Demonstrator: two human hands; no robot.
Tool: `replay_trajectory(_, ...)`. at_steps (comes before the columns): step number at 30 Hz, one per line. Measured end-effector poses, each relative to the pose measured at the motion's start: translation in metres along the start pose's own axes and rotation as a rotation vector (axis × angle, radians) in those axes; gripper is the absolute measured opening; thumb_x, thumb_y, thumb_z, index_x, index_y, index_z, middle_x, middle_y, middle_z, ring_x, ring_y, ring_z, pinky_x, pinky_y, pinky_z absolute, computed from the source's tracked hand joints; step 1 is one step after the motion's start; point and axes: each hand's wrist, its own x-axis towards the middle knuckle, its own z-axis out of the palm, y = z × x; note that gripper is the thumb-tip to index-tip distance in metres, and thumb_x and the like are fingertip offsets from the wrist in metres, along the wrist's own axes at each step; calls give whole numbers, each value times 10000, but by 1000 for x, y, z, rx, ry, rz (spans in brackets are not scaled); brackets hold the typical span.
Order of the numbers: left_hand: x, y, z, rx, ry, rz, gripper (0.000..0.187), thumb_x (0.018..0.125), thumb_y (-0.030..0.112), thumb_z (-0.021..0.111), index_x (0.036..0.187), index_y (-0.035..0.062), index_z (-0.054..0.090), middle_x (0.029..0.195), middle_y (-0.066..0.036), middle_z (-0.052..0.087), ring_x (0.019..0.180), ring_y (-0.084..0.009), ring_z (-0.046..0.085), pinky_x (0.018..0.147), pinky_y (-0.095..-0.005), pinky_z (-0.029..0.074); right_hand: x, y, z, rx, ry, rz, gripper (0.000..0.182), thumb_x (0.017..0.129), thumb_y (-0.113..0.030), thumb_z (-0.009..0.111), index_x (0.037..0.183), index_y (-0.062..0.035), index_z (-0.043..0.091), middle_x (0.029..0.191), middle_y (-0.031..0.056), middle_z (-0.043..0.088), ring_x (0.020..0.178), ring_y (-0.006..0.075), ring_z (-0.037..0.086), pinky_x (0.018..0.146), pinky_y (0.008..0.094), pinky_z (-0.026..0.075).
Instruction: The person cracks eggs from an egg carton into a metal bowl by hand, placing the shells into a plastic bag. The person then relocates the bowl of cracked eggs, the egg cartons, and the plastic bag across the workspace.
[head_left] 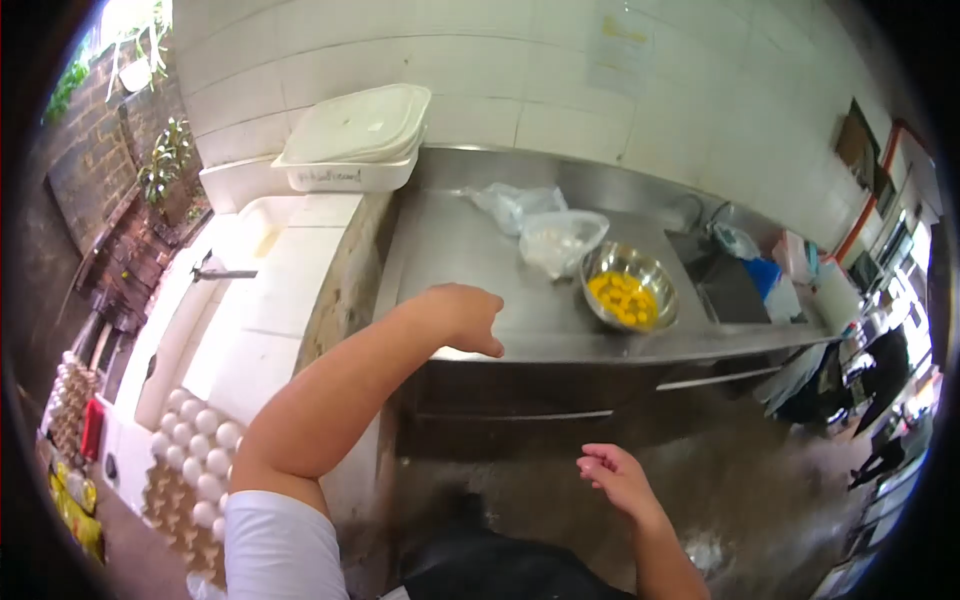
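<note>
My left hand (466,319) reaches over the front edge of the steel counter (455,240), thumb and fingers apart with nothing visible between them. Lower down, my right hand (615,476) hangs in front of the counter, its fingers loosely bent and apart, holding nothing I can see. To the right of my left hand, a steel bowl (662,282) holds several yellow egg yolks (622,298). Beside the bowl sits a clear plastic bag (562,242) with pale contents, perhaps eggshells. Behind it lies another crumpled plastic bag (515,204). White eggs (198,445) fill part of a cardboard tray (170,505) by my left elbow.
A white lidded plastic container (350,177) stands on the tiled ledge (290,270) at the left, near a tap (225,274). Farther right are a dark sink basin (725,280) and a blue item (763,277). More egg trays (70,405) are stacked at far left.
</note>
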Motion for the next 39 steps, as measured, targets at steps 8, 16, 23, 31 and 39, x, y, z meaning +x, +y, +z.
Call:
replay_trajectory(8, 165, -99, 83, -1136, 379, -299, 661, 800, 401, 740, 1278, -18, 558, 1054, -140, 655, 891, -218, 642, 832, -323, 509, 152, -140, -60, -126, 119, -382, 364, 895, -103, 659, 1236, -5, 576, 1089, 73, 663, 935, 110, 611, 810, 257, 494)
replay_trajectory(16, 319, -148, 44, -923, 803, -551, 823, 777, 434, 761, 1359, -66, 461, 1264, -269, 579, 1170, -363, 574, 981, -402, 457, 429, -232, -140, -389, 160, -584, 385, 843, -137, 717, 1193, -14, 617, 1089, 81, 658, 943, 144, 621, 834, 293, 510)
replay_trajectory(23, 446, -188, 96, -1490, 728, -983, 935, 810, 559, 663, 1433, -69, 360, 1410, -296, 456, 1302, -403, 461, 1075, -428, 369, 652, -212, -108, -941, 255, -292, 854, 742, -452, 769, 1398, -8, 449, 1322, 221, 569, 1235, 331, 544, 1028, 403, 432)
replay_trajectory(31, 485, -197, 112, -1949, 515, -626, 712, 836, 606, 618, 1285, 55, 573, 1051, -135, 635, 996, -252, 594, 854, -348, 458, 700, -160, 20, -1077, -302, -478, 856, 723, -421, 779, 1400, -15, 449, 1285, 235, 595, 1151, 350, 610, 966, 421, 484)
replay_trajectory(39, 330, -196, 35, -1209, 960, -533, 801, 813, 375, 784, 1398, -28, 415, 1232, -168, 553, 1110, -215, 547, 929, -345, 471, 608, -242, 64, -909, -231, -912, 187, 776, -97, 620, 947, -23, 612, 881, 222, 605, 851, 430, 593, 729, 487, 474)
